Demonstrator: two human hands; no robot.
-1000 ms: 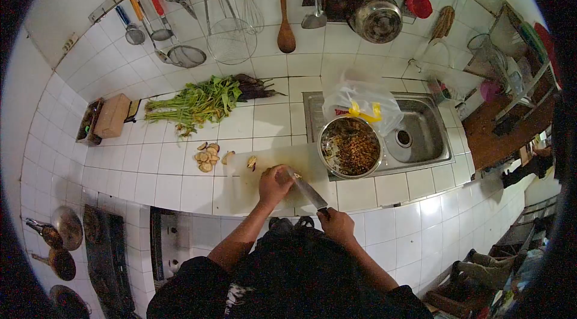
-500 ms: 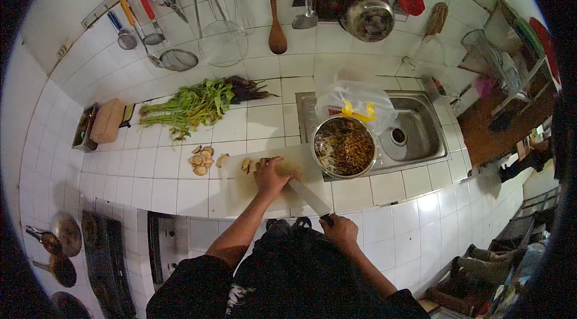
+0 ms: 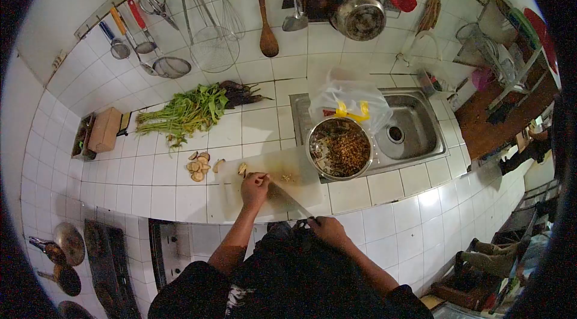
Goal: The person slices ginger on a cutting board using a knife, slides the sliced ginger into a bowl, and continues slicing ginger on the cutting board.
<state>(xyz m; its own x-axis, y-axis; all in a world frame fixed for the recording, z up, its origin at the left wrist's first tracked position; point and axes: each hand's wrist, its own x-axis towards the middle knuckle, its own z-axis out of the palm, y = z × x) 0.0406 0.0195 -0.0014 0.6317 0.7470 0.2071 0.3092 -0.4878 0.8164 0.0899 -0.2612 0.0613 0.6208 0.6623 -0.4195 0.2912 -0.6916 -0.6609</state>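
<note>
On a pale cutting board (image 3: 300,163) at the counter's front edge, my left hand (image 3: 255,189) has its fingers curled together beside the knife's tip. Whatever may be between those fingers is too small to make out. My right hand (image 3: 329,230) grips the dark handle of a knife (image 3: 293,202), its blade slanting across the board toward my left hand. Small pale chopped bits (image 3: 288,178) lie on the board beyond the blade. A pale brown-edged slice (image 3: 242,169) rests just behind my left hand. More such slices (image 3: 197,167) form a pile on the tiles to the left.
A metal bowl (image 3: 310,154) of brown bits stands right of the board, by the sink (image 3: 415,124). Behind it is a plastic bag (image 3: 360,94) with yellow parts. Leafy greens (image 3: 186,112) lie at the back; utensils and pans hang on the wall.
My left hand has shifted left and its fingers have drawn together. The knife has moved left with my right hand. Chopped bits now show on the board.
</note>
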